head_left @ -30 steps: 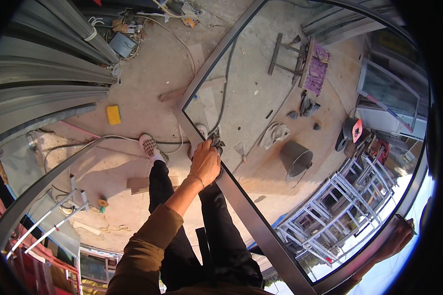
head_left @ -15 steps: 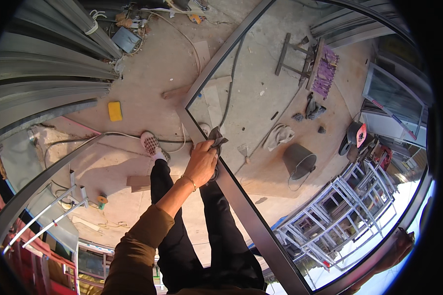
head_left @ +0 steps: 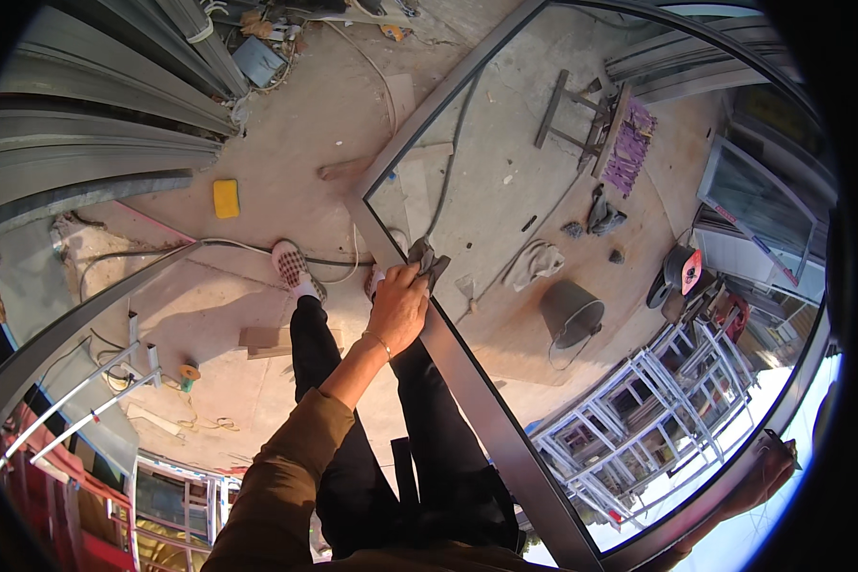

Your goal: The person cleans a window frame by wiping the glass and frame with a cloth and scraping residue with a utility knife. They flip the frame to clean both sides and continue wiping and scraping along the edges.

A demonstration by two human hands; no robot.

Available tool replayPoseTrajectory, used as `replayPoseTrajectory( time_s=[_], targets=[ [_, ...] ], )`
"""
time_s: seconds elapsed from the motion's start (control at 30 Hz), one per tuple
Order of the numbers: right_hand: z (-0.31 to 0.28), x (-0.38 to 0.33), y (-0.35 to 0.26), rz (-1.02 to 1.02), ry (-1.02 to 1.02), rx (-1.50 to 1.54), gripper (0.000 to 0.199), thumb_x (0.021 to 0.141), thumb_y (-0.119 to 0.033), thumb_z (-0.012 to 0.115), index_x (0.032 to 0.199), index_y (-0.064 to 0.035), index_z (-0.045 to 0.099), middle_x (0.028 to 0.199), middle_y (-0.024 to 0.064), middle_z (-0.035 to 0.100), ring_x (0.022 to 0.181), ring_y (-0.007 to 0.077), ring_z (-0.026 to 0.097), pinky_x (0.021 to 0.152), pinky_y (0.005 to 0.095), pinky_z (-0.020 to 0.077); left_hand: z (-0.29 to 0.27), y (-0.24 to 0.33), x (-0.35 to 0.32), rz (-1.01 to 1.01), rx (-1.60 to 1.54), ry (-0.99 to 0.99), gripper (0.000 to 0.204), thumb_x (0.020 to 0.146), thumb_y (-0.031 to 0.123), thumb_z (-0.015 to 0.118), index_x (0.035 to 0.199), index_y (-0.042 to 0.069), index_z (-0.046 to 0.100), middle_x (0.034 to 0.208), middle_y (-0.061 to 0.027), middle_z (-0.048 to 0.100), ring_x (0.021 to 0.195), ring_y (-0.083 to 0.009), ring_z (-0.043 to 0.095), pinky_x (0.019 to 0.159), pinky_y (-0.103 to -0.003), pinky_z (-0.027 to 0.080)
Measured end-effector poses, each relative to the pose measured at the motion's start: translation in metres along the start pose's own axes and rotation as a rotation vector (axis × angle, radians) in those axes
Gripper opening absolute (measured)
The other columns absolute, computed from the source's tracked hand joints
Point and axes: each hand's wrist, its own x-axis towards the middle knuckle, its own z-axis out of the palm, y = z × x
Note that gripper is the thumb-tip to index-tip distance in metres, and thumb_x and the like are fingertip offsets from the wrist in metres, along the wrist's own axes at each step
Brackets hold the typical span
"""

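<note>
My left hand (head_left: 399,307), with a thin bracelet at the wrist and a brown sleeve, is closed on a crumpled dark grey rag (head_left: 431,263). It presses the rag against the near bar of a large dark metal window frame (head_left: 481,405), just below the frame's left corner. The frame stands tilted in front of my legs, and the floor shows through it. At the lower right, in shade, my right hand (head_left: 758,477) is wrapped round the outer edge of the frame. Its fingers are only partly visible.
A yellow block (head_left: 226,198) lies on the concrete floor at the left, near stacked metal profiles (head_left: 105,124). Beyond the frame are a dark bucket (head_left: 570,313), a grey cloth (head_left: 536,264), a wooden stool (head_left: 577,119) and white metal racks (head_left: 643,410). A cable (head_left: 257,250) runs by my feet.
My left hand and the rag have shifted slightly up and to the right in the picture. The whole view has moved a little too. My right hand stays at the frame's edge.
</note>
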Motion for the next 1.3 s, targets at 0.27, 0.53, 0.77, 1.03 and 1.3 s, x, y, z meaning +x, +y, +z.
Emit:
replayPoseTrajectory(
  time_s=[0.27, 0.53, 0.77, 1.03, 1.3],
  targets=[
    [0.021, -0.012, -0.011, 0.029, -0.131, 0.237, 0.024, 0.115, -0.025, 0.053, 0.116, -0.0018, 0.062, 0.087, 0.0005, 0.056, 0.082, 0.0087, 0.050, 0.078, 0.0247, 0.0399, -0.083, 0.167, -0.100, 0.053, -0.695, 0.021, 0.025, 0.094, 0.004, 0.069, 0.118, 0.002, 0.067, 0.113, -0.0101, 0.072, 0.107, -0.0269, 0.068, 0.095, -0.041, 0.053],
    [0.015, 0.003, -0.005, 0.049, -0.210, 0.398, 0.019, 0.112, -0.025, 0.060, 0.107, -0.0071, 0.063, 0.086, 0.0002, 0.063, 0.079, 0.0066, 0.055, 0.073, 0.0223, 0.0430, -0.037, 0.015, -0.144, -0.672, -0.805, 0.109, 0.034, 0.104, 0.034, 0.070, 0.108, 0.001, 0.071, 0.089, -0.0082, 0.076, 0.081, -0.0146, 0.071, 0.075, -0.031, 0.055],
    [0.024, 0.016, -0.007, -0.041, -0.184, 0.488, 0.029, 0.109, -0.024, 0.066, 0.125, 0.0004, 0.070, 0.118, 0.0124, 0.077, 0.108, 0.0153, 0.072, 0.096, 0.0276, 0.0547, 0.012, -0.029, -0.113, -0.669, -1.001, 0.097, 0.070, 0.098, 0.066, 0.066, 0.088, -0.003, 0.073, 0.074, -0.0073, 0.066, 0.073, -0.0176, 0.060, 0.069, -0.036, 0.047],
    [0.032, 0.013, -0.044, -0.207, -0.341, 0.319, 0.031, 0.112, -0.020, 0.059, 0.131, 0.0024, 0.069, 0.119, 0.0116, 0.076, 0.097, 0.0106, 0.069, 0.084, 0.0262, 0.0574, 0.053, -0.035, -0.055, -0.789, -1.617, 0.017, 0.053, 0.098, 0.058, 0.073, 0.100, 0.005, 0.076, 0.077, 0.0022, 0.068, 0.062, -0.0100, 0.059, 0.059, -0.028, 0.045],
    [0.023, 0.040, -0.024, -0.187, -0.386, -0.003, 0.035, 0.111, -0.022, 0.060, 0.139, -0.0009, 0.068, 0.131, 0.0021, 0.072, 0.108, 0.0065, 0.063, 0.094, 0.0257, 0.0502, 0.094, -0.064, -0.030, -0.623, -2.056, -0.002, 0.060, 0.100, 0.057, 0.070, 0.121, 0.001, 0.069, 0.112, -0.0064, 0.076, 0.095, -0.0175, 0.074, 0.087, -0.031, 0.059]
  ],
)
